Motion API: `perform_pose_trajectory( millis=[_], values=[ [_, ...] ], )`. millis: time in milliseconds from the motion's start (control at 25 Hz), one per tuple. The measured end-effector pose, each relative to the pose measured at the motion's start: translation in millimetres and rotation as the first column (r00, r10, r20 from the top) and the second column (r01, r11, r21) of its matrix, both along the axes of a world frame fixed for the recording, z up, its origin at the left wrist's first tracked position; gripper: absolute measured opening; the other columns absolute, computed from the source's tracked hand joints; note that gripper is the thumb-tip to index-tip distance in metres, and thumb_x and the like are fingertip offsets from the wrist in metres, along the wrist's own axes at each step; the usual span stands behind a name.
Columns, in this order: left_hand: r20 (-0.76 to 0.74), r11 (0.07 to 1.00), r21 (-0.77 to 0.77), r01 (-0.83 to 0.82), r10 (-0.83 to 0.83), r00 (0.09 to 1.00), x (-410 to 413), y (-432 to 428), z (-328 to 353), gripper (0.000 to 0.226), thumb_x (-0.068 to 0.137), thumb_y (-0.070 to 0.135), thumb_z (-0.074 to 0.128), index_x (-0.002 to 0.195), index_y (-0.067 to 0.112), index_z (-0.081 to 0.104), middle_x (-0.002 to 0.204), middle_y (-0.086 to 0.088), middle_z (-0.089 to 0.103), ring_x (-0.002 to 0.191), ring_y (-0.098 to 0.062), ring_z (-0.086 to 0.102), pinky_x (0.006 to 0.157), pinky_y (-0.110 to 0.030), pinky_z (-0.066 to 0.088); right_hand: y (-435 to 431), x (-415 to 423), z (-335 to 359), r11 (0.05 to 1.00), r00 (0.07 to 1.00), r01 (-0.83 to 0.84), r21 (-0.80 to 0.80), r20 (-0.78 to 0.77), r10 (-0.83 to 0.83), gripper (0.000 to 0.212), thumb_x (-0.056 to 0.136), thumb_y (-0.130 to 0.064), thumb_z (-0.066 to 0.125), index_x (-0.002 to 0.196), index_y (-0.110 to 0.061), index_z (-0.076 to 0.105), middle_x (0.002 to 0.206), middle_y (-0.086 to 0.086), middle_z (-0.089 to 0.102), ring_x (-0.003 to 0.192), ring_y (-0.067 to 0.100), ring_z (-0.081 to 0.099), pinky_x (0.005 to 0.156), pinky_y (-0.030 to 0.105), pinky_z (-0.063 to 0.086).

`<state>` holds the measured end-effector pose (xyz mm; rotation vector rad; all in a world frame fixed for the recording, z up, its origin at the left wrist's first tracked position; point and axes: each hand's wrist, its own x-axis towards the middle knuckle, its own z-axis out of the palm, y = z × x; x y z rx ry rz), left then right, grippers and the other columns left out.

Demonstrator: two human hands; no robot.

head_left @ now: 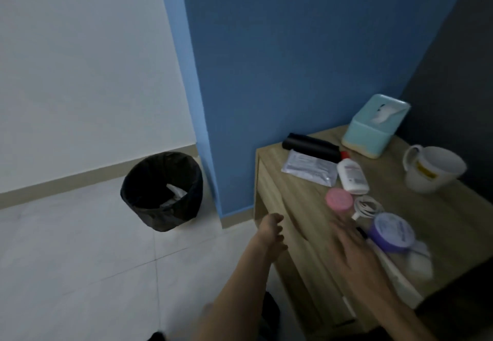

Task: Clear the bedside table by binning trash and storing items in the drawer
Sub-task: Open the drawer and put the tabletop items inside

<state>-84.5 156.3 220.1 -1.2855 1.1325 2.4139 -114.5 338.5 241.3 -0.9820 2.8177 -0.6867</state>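
Note:
The wooden bedside table (440,207) stands at the right. On it lie a black roll (310,147), a clear packet (309,170), a white lotion bottle (352,176), a pink-lidded jar (338,199), a coiled white cable (366,206), a purple tub (392,231) and crumpled white tissue (418,259). My right hand (349,244), blurred, hovers open over the table's near edge beside the purple tub. My left hand (272,230) is open with loosely curled fingers, in front of the table's left front corner, holding nothing. The black bin (161,190) on the floor holds white trash.
A teal tissue box (373,127) and a white mug (432,168) sit at the back of the table. A blue wall rises behind it, a white wall at the left. Pale floor tiles spread around the bin.

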Motion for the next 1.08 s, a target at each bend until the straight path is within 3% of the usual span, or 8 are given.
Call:
perform_pose_trajectory(
  millis=[80,200,320,400,480,720,920,1080],
  values=[
    [0.05,0.999,-0.041,0.018,-0.016,0.999,-4.6,23.6,-9.6,0.051,0.097,0.023,0.036,0.144,0.005,0.034,0.156,-0.02,0.024,0.144,-0.038,0.023,0.116,-0.046,0.025,-3.9,1.8,-8.5,0.997,0.999,0.028,0.077,0.016,-0.029,0.06,0.086,-0.045,0.026,0.122,-0.007,0.057,0.135,0.011,0.053,0.125,0.029,0.05,0.096,0.039,0.045],
    [0.078,0.997,-0.075,-0.005,0.011,0.997,-10.5,42.8,-19.8,0.049,0.1,0.026,0.033,0.145,0.008,0.034,0.152,-0.017,0.033,0.139,-0.038,0.033,0.111,-0.046,0.032,-5.2,-6.9,-24.1,0.981,1.0,0.0,0.195,0.007,-0.002,0.07,0.093,-0.052,0.008,0.124,-0.011,0.056,0.133,0.01,0.056,0.126,0.026,0.05,0.097,0.039,0.043],
    [0.064,0.994,-0.106,-0.015,0.022,0.998,-17.9,50.2,-21.4,0.043,0.101,0.029,0.033,0.139,0.011,0.04,0.114,-0.004,0.053,0.106,-0.025,0.045,0.099,-0.042,0.038,-8.7,-11.7,-39.7,0.985,0.996,-0.012,0.171,-0.09,0.028,0.065,0.091,-0.054,0.01,0.13,-0.016,0.047,0.138,0.007,0.051,0.129,0.022,0.045,0.103,0.037,0.029],
    [0.074,0.986,-0.169,0.007,0.006,0.997,-24.5,50.5,-22.4,0.042,0.1,0.028,0.033,0.134,0.007,0.047,0.084,0.0,0.049,0.081,-0.018,0.045,0.083,-0.034,0.037,-11.1,-13.6,-43.9,0.99,0.995,-0.018,0.139,-0.095,0.032,0.06,0.09,-0.052,0.021,0.132,-0.016,0.045,0.141,0.006,0.048,0.132,0.021,0.041,0.105,0.037,0.028],
    [0.084,0.979,-0.202,-0.015,0.033,0.996,-29.6,50.8,-25.0,0.043,0.1,0.024,0.03,0.134,0.005,0.048,0.076,-0.001,0.047,0.067,-0.014,0.041,0.071,-0.027,0.035,-11.6,-16.2,-47.6,0.995,0.992,-0.017,0.103,-0.124,0.029,0.058,0.087,-0.047,0.029,0.131,-0.015,0.047,0.142,0.007,0.047,0.134,0.021,0.037,0.108,0.036,0.026],
    [0.085,0.98,-0.181,-0.076,0.092,0.992,-42.4,48.7,-37.0,0.041,0.102,0.021,0.027,0.137,0.008,0.045,0.094,-0.008,0.055,0.075,-0.018,0.054,0.055,-0.03,0.045,-10.1,-22.4,-53.0,1.0,0.992,-0.023,0.01,-0.122,0.024,0.054,0.086,-0.039,0.03,0.13,-0.015,0.049,0.143,0.005,0.045,0.137,0.018,0.032,0.112,0.029,0.019],
    [0.107,0.978,-0.205,-0.026,0.049,0.993,-49.2,44.1,-43.8,0.038,0.101,0.018,0.029,0.137,0.016,0.041,0.124,-0.014,0.059,0.091,-0.024,0.059,0.052,-0.029,0.05,-12.5,-23.9,-50.4,1.0,0.996,-0.014,-0.028,-0.085,0.012,0.056,0.087,-0.041,0.027,0.132,-0.015,0.046,0.146,0.006,0.042,0.139,0.019,0.029,0.112,0.044,0.03],
    [0.115,0.965,-0.263,-0.002,0.033,0.993,-52.2,40.9,-50.4,0.037,0.099,0.014,0.039,0.136,0.012,0.044,0.107,-0.013,0.059,0.066,-0.015,0.055,0.033,-0.013,0.044,-12.7,-21.8,-45.8,0.999,0.996,-0.027,-0.023,-0.09,0.025,0.055,0.087,-0.039,0.029,0.133,-0.014,0.045,0.147,0.006,0.039,0.14,0.018,0.026,0.112,0.045,0.03]
  ],
)
